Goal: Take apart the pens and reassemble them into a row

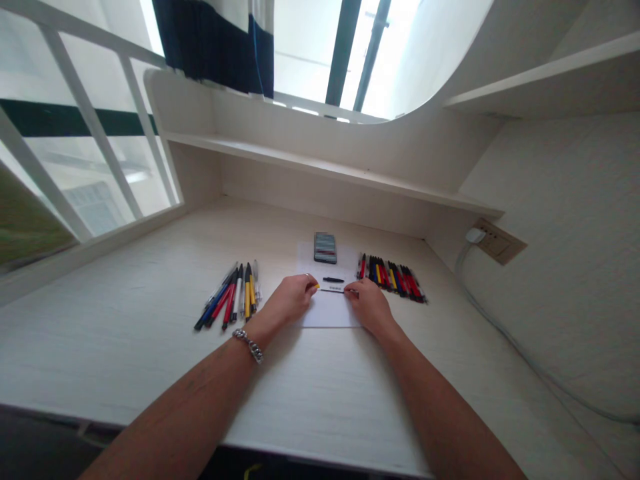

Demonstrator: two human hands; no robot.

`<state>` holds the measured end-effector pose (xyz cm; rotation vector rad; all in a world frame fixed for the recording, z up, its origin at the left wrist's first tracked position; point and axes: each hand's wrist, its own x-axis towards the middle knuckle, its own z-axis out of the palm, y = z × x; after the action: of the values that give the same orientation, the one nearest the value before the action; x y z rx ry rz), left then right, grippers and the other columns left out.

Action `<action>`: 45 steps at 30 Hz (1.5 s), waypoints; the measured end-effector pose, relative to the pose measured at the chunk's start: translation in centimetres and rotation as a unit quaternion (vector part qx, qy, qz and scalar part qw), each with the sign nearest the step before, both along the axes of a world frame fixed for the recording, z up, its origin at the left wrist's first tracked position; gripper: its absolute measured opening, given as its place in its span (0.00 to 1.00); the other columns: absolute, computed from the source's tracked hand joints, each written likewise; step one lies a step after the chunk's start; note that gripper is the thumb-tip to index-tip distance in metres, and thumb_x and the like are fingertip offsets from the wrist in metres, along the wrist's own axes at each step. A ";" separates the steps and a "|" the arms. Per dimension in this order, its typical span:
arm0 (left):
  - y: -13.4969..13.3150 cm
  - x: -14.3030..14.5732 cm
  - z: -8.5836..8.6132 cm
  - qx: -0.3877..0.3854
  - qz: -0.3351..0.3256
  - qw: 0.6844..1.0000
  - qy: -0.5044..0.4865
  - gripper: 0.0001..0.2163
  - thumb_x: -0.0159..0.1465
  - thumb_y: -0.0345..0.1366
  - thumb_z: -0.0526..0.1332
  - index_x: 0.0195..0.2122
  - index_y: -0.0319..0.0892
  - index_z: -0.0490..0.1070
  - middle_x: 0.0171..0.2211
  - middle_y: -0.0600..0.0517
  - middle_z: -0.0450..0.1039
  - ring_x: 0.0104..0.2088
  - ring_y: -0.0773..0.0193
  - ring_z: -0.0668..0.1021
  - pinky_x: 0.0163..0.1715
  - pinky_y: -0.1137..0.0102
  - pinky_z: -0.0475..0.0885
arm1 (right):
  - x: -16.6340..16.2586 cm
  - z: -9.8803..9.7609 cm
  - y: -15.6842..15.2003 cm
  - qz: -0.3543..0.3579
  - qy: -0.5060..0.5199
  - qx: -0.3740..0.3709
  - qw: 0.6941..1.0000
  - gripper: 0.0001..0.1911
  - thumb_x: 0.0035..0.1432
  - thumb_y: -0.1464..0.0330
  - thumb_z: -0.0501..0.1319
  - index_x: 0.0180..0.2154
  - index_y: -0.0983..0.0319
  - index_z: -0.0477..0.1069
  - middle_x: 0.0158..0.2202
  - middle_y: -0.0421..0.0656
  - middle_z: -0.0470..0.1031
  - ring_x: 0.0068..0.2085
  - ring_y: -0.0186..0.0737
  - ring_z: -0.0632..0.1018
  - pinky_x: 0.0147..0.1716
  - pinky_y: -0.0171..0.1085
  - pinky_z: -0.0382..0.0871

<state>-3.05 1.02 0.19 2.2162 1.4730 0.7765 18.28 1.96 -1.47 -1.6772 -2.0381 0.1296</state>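
A thin dark rod (332, 291) lay level over the middle of a white sheet of paper (330, 315), spanning the gap between the two hands. The left hand (291, 298) had its thumb and fingertips pressed together, pinching a small yellow piece (317, 286) at the rod's left end; whether the two were joined was too small to tell. The right hand (371, 305) pinched the rod's right end between thumb and fingers. Just beyond the rod, some tiny dark lettering showed, and past that a short black piece (333, 280) rested on the sheet.

At the far part of the paper stood out a dark-edged phone (325, 247). To the right, a close row of pens (385, 273) in black, red, yellow and blue lay side by side; to the left, a looser fan of pens (247, 293) included clear and white ones. A silver bracelet (249, 345) circled the left wrist. Everything lay on a pale desk (310, 387), with a white plug (475, 235) in the right wall.
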 end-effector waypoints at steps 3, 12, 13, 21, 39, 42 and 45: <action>-0.2 -0.1 0.2 -0.004 0.000 1.000 0.004 0.12 0.64 0.36 0.54 0.42 0.43 0.75 0.39 0.47 0.78 0.40 0.61 0.77 0.41 0.70 0.68 | -0.3 0.4 -0.3 0.007 0.041 0.021 0.999 0.11 0.58 0.69 0.57 0.39 0.61 0.77 0.39 0.48 0.75 0.39 0.40 0.74 0.42 0.37 0.64; -1.1 0.4 0.9 0.054 -0.038 0.998 0.010 0.11 0.65 0.36 0.54 0.44 0.48 0.75 0.37 0.48 0.76 0.39 0.62 0.75 0.42 0.69 0.67 | -3.4 1.0 -1.8 0.088 0.408 -0.190 0.889 0.16 0.59 0.58 0.54 0.37 0.63 0.71 0.33 0.44 0.76 0.25 0.33 0.73 0.24 0.32 0.64; -1.1 0.5 0.9 0.065 -0.055 0.996 0.009 0.11 0.65 0.36 0.55 0.44 0.47 0.75 0.37 0.49 0.76 0.38 0.62 0.74 0.41 0.69 0.67 | -3.6 0.9 -1.9 0.089 0.452 -0.222 0.860 0.16 0.59 0.57 0.54 0.36 0.63 0.70 0.32 0.44 0.75 0.24 0.32 0.72 0.22 0.31 0.63; -1.2 0.7 1.1 0.123 -0.101 0.985 0.060 0.09 0.63 0.34 0.58 0.39 0.47 0.78 0.33 0.48 0.77 0.38 0.60 0.73 0.42 0.65 0.66 | -3.5 1.0 -2.4 0.111 0.572 -0.329 0.743 0.13 0.58 0.61 0.59 0.32 0.65 0.71 0.27 0.44 0.75 0.22 0.29 0.71 0.21 0.30 0.62; -0.5 -0.2 0.5 0.079 -0.016 0.996 -0.024 0.11 0.61 0.30 0.58 0.43 0.43 0.75 0.38 0.48 0.78 0.39 0.60 0.76 0.41 0.67 0.69 | -1.4 1.0 -1.6 0.094 0.261 -0.097 0.956 0.07 0.52 0.71 0.61 0.34 0.60 0.76 0.33 0.42 0.78 0.33 0.36 0.75 0.37 0.36 0.67; -0.1 -0.3 0.1 0.039 -0.013 0.998 -0.048 0.12 0.62 0.34 0.57 0.45 0.42 0.75 0.38 0.48 0.78 0.37 0.61 0.77 0.39 0.68 0.71 | -1.4 0.7 -1.7 0.101 0.169 -0.030 0.980 0.09 0.53 0.73 0.60 0.35 0.58 0.76 0.35 0.41 0.79 0.37 0.38 0.76 0.41 0.37 0.66; 0.0 -0.2 -0.3 0.021 -0.021 0.997 -0.069 0.12 0.62 0.36 0.57 0.45 0.42 0.75 0.38 0.48 0.78 0.37 0.62 0.78 0.40 0.70 0.71 | -1.8 0.3 -1.7 0.095 0.117 -0.007 0.989 0.10 0.53 0.74 0.60 0.36 0.58 0.77 0.35 0.42 0.79 0.37 0.38 0.76 0.41 0.37 0.67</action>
<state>-3.25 1.02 -0.12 2.1692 1.3531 0.9335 16.46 0.25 -1.15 -1.4009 -2.0166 0.3875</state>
